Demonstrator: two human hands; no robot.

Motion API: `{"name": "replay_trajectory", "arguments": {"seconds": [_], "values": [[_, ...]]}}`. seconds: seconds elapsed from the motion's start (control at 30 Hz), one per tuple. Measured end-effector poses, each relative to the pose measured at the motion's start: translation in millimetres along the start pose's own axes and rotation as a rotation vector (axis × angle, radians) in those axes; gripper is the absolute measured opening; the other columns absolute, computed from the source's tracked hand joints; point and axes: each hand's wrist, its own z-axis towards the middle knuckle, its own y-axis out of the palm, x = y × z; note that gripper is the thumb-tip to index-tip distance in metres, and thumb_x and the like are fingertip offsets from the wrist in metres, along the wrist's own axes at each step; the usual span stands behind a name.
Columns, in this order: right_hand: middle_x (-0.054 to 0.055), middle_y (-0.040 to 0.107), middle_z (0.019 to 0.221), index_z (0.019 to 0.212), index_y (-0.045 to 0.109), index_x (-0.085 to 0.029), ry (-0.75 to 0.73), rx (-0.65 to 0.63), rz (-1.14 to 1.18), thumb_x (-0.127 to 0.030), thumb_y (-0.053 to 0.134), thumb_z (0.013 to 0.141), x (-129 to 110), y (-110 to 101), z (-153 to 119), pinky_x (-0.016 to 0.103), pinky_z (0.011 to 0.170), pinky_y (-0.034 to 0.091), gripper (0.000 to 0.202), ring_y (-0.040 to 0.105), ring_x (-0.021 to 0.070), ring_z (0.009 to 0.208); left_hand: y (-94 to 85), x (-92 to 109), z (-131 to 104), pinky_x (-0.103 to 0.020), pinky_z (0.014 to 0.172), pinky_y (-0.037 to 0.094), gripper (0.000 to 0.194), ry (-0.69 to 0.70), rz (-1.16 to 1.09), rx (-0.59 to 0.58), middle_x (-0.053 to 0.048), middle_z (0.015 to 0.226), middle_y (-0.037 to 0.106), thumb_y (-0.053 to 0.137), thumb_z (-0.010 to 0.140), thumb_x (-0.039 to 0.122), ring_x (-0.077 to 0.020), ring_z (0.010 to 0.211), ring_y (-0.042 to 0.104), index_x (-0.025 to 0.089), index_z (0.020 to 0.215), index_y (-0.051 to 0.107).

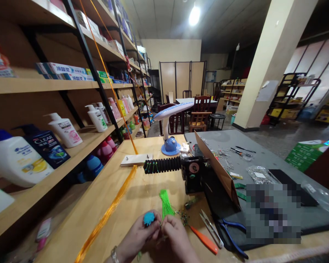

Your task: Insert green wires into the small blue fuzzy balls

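Near the front of the wooden table, my left hand (142, 233) is closed around a blue textured piece (149, 218), which shows above its fingers. My right hand (175, 233) is pinched close beside it, fingertips nearly touching the left ones. What the right fingers hold is too small to make out. A bundle of bright green threads (166, 202) lies just beyond the fingertips. Behind it stands a black machine (193, 171) with a ridged black roller (164, 165) carrying a few green threads. Orange threads (117, 197) run down the table on the left.
Right of my hands lie an orange-handled tool (204, 240), metal snips (211, 228) and blue-handled pliers (234, 233). A cardboard panel (218, 168) stands beside the machine. A blue lamp (170, 145) is behind it. Shelves of bottles (63, 129) line the left side.
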Motion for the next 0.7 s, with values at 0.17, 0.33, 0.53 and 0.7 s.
{"name": "replay_trajectory", "arguments": {"seconds": [0.17,0.33,0.53,0.7], "values": [[0.004,0.068,0.056,0.059,0.05,-0.023,0.065,0.024,0.114,-0.037,0.068,0.065,-9.9,6.2,-4.0,0.025,0.047,0.043,0.024,0.054,0.0152,0.046,0.9,7.1,-2.2,-0.023,0.053,0.031,0.034,0.024,0.029,-0.029,0.006,0.054,0.051,0.072,0.079,0.05,-0.0104,0.052,0.042,0.018,0.078,0.061],[0.004,0.069,0.055,0.058,0.051,-0.022,0.086,0.043,0.124,-0.04,0.07,0.063,-12.2,7.5,-3.4,0.025,0.045,0.042,0.026,0.054,0.0146,0.045,0.1,6.1,-2.1,-0.023,0.054,0.033,0.035,0.021,0.009,-0.025,0.006,0.053,0.052,0.072,0.079,0.051,-0.0108,0.052,0.042,0.018,0.079,0.061],[0.004,0.07,0.054,0.059,0.05,-0.022,0.077,0.033,0.132,-0.046,0.074,0.063,-5.3,6.7,0.9,0.025,0.045,0.044,0.034,0.055,0.0144,0.044,0.6,5.9,-1.5,-0.025,0.055,0.036,0.035,0.031,-0.009,-0.023,0.005,0.053,0.052,0.074,0.078,0.051,-0.0122,0.053,0.046,0.018,0.078,0.062],[0.002,0.065,0.049,0.058,0.045,-0.024,0.098,0.076,0.112,-0.057,0.075,0.06,11.2,4.8,10.2,0.024,0.041,0.041,0.045,0.052,0.0136,0.039,1.4,6.5,-2.2,-0.024,0.055,0.037,0.035,0.03,0.0,0.001,0.005,0.054,0.052,0.074,0.077,0.051,-0.0121,0.053,0.047,0.018,0.078,0.062]]}}
